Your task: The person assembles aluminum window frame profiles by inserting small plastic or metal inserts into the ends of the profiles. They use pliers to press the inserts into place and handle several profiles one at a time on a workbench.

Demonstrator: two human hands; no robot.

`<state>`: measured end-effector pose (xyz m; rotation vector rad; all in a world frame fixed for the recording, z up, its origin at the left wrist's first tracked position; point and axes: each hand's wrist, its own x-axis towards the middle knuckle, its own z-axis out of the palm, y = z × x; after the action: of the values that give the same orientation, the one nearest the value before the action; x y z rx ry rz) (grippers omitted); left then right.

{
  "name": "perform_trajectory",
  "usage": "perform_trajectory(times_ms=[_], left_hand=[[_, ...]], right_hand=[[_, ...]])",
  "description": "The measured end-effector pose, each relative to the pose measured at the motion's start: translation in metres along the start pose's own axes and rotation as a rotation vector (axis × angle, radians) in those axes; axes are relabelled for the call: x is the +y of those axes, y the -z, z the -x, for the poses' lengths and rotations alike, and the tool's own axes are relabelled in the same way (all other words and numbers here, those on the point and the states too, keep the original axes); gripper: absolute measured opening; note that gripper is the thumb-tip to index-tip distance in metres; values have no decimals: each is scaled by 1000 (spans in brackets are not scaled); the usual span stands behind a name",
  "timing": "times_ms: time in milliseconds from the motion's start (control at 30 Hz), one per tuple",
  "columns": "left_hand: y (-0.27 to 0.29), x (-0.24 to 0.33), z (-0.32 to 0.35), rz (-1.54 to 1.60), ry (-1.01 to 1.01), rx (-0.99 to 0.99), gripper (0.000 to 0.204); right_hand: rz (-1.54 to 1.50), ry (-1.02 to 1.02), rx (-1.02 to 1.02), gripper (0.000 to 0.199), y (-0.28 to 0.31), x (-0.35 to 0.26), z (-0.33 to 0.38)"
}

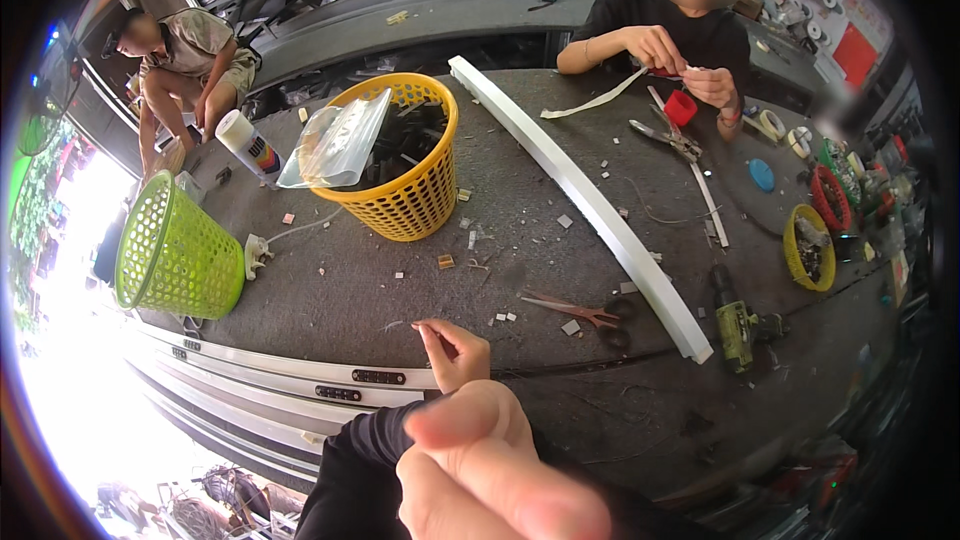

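My left hand [460, 358] is over the near edge of the dark work table [360, 305], thumb and fingertip pinched together. Whatever they hold is too small to make out; a thin pale sliver [395, 325] shows just beside the fingertips. My right hand [480, 470] is raised close to the camera, large and partly blurred. Its thumb and a finger stretch apart, with nothing visible between them. Beyond my left hand lie orange-handled scissors [575, 310]. A long white profile bar [590, 215] runs diagonally across the table.
A yellow basket [400, 210] holds black pieces and a plastic bag; a green basket [180, 250] and spray can [250, 145] stand left. Metal rails [270, 370] line the near-left edge. A green drill [735, 330] lies right. Across the table, a co-worker's hands [680, 65] handle small parts.
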<state>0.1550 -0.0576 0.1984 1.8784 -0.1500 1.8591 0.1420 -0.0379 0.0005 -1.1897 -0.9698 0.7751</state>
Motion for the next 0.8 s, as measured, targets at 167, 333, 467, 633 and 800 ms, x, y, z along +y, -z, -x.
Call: perform_trajectory(times_ms=[167,333,467,633,800], left_hand=[[1,-21,7,36,-5,10,52],[4,-38,13,44,-6,30,51],[6,-43,15,56,-3,21,50],[9,-44,16,58,-2,22,50],[9,-45,15,71,4,19,51]], right_hand=[[26,-98,-24,12,0,-4,2],[10,-95,-26,12,-3,0,4],[-30,-124,14,12,-5,3,5],[4,-116,15,12,-5,2,6],[6,-127,3,12,-2,0,5]])
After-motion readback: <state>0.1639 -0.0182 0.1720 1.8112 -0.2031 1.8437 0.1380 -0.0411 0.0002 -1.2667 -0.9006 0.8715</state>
